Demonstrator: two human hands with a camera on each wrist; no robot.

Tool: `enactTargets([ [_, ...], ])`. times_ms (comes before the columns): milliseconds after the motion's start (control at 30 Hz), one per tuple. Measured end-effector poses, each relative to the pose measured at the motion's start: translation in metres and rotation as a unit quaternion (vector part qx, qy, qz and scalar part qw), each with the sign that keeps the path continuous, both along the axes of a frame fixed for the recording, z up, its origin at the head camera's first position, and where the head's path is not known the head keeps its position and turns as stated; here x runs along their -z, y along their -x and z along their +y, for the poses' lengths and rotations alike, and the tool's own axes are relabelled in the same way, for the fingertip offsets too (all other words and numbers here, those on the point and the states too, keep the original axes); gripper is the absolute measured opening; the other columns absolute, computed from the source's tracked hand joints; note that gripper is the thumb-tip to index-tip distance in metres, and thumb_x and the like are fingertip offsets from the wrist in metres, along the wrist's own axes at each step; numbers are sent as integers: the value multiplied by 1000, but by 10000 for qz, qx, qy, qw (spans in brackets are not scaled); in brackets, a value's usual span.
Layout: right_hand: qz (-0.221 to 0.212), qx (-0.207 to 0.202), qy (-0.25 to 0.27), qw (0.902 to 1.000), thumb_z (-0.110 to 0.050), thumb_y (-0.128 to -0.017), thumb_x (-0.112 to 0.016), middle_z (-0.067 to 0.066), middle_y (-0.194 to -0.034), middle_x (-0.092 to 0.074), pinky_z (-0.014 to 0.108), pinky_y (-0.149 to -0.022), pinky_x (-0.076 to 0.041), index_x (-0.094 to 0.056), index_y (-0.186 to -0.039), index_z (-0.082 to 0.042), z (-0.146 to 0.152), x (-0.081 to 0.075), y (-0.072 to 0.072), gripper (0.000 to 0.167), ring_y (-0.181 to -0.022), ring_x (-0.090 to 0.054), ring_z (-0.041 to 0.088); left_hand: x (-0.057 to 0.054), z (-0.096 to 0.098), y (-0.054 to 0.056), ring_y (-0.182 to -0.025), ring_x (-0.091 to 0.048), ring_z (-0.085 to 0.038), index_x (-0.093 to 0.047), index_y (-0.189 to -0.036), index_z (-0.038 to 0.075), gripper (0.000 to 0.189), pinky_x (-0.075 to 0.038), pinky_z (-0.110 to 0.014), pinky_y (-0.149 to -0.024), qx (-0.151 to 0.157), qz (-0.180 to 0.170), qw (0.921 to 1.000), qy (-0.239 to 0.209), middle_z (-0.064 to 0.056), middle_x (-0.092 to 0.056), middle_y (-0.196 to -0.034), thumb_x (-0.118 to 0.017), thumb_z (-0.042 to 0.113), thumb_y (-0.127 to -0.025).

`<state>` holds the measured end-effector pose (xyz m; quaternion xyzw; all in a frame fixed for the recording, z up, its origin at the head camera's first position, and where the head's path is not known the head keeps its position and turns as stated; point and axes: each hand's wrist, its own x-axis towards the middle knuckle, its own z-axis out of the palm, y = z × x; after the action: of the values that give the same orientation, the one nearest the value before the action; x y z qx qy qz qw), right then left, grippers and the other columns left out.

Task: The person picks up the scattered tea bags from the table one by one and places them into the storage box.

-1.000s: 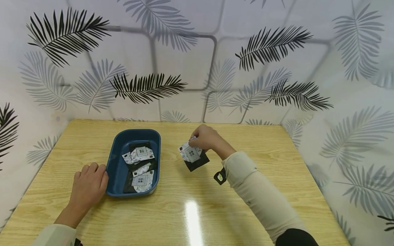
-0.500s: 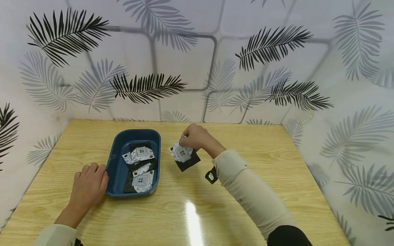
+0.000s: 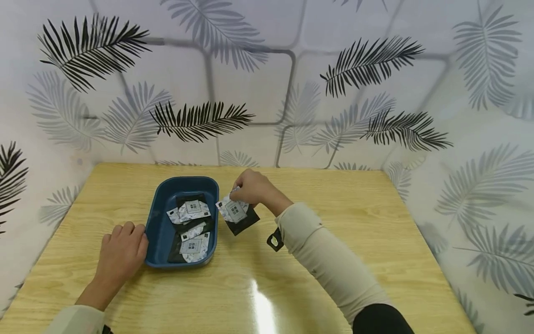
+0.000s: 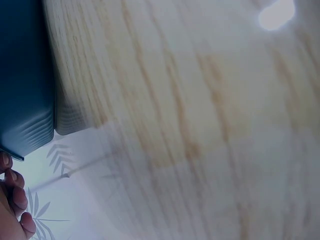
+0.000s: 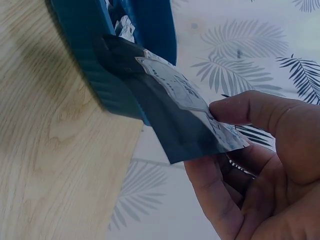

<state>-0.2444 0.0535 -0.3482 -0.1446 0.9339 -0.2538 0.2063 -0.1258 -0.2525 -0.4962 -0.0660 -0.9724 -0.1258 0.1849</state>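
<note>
My right hand (image 3: 252, 188) pinches a flat sachet (image 3: 233, 211) by its upper edge, thumb on the printed face and fingers behind. The sachet has a grey-white pattern, a square label and a black lower part. It hangs tilted right beside the blue plastic bin (image 3: 152, 241), its corner overlapping the bin's right rim in the head view. Inside the bin lie several similar sachets (image 3: 193, 248), overlapping. At the bin's near left side is my left hand (image 3: 123, 253), its fingers (image 4: 19, 196) curled at the rim; the palm is hidden.
Everything rests on a light wooden table (image 3: 354, 208) with a bright reflection near its front. Behind it stands a wall covering (image 3: 267, 83) printed with leaves. A small black piece with an opening (image 3: 275, 240) hangs below the right wrist.
My right hand has carried the sachet leftward, from over the bare table to the bin's right rim. My left hand and the bin stay in place.
</note>
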Motion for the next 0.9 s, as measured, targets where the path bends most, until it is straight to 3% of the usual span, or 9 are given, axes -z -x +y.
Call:
enactTargets([
  [467, 72, -99, 114, 9999, -17, -92, -65, 3, -78, -68, 22, -48, -50, -76, -89, -7, -22, 6, -4, 15, -58, -58, 11, 0, -1, 0, -74, -41, -28, -52, -85, 7, 15, -25, -39, -62, -7, 2, 10000, 6, -11, -49, -83, -50, 14, -98],
  [700, 27, -132, 62, 9999, -19, -92, -66, -5, -54, -49, 21, -46, -49, -72, -79, -10, -32, 12, -6, 18, -48, -51, 9, -1, 1, -2, -74, -41, -29, -51, -85, 7, 16, -24, -37, -62, -26, -60, 10000, -27, -11, -49, -83, -49, 15, -98],
  [800, 23, -155, 61, 9999, -20, -92, -65, -6, -51, -46, 21, -46, -49, -73, -81, -10, -36, 14, -7, 17, -45, -49, 8, 1, 0, -2, -74, -41, -29, -52, -84, 7, 16, -23, -37, -63, -5, -51, 10000, -67, -11, -49, -82, -49, 14, -98],
  [900, 169, -105, 84, 9998, -20, -92, -65, -6, -55, -54, 20, -46, -48, -76, -87, -9, -40, 15, -9, 16, -44, -50, 7, 0, -1, -1, -74, -42, -29, -52, -85, 6, 15, -24, -38, -63, 17, 29, 10000, -70, -11, -49, -83, -49, 14, -98],
])
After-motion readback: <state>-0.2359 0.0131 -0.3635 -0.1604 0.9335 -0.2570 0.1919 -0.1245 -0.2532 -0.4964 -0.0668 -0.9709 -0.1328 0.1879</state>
